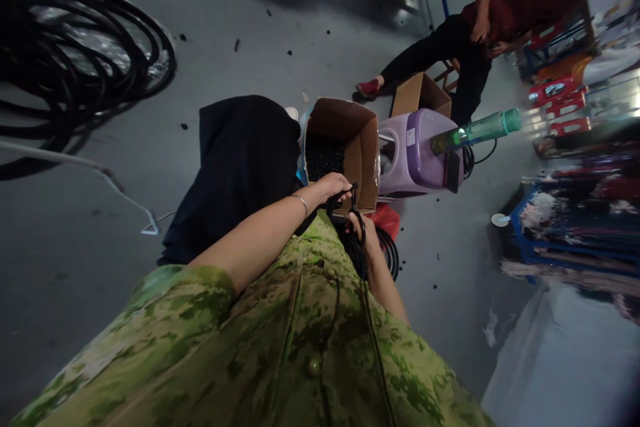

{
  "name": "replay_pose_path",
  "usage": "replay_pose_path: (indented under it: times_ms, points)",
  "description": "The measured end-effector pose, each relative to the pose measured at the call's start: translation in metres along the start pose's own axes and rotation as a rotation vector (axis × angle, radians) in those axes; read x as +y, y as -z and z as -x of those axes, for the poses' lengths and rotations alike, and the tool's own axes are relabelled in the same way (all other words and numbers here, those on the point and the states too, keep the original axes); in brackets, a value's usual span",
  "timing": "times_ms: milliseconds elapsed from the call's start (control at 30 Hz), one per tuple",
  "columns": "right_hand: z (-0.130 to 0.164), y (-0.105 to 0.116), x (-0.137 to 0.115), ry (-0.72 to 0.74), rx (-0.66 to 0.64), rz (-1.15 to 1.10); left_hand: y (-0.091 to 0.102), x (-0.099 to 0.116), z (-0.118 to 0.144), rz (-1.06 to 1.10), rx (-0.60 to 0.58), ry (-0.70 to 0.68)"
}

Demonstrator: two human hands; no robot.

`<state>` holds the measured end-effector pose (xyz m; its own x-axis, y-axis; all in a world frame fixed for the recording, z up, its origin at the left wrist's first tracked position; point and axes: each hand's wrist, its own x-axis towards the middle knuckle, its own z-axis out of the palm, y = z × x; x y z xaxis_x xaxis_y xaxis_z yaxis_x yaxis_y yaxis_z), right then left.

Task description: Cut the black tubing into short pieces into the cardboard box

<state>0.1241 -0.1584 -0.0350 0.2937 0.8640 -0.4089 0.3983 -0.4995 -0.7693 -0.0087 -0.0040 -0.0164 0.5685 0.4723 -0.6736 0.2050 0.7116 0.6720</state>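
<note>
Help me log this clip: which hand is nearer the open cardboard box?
Left. The left hand overlaps the cardboard box at its front edge; the right hand is just below it.

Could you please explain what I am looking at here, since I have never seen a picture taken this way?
This is one picture from a camera worn on a person's head, looking down over their green camouflage shirt, so the scene appears tilted. There is no machine, just two bare hands. The left hand and right hand both grip a black cable over an open cardboard box of dark pieces. Beside it on the grey floor stand a purple jug and a green bottle. Another person sits farther back.
</note>
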Motion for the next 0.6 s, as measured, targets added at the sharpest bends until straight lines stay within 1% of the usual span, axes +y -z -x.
replay_pose_path:
  times_ms: [167,333,600]
  points:
    - [-0.0012,0.0005,-0.0001,-0.013,-0.013,-0.030,0.0003,0.0015,-0.0007,0.018,0.001,0.029]
    - [-0.0013,0.0026,-0.0046,-0.028,-0.010,-0.052,0.0005,0.0002,-0.0041,0.006,-0.030,0.033]
    - [-0.0022,0.0057,-0.0036,-0.006,-0.018,-0.022,0.0012,-0.0053,-0.0088,-0.010,-0.049,-0.005]
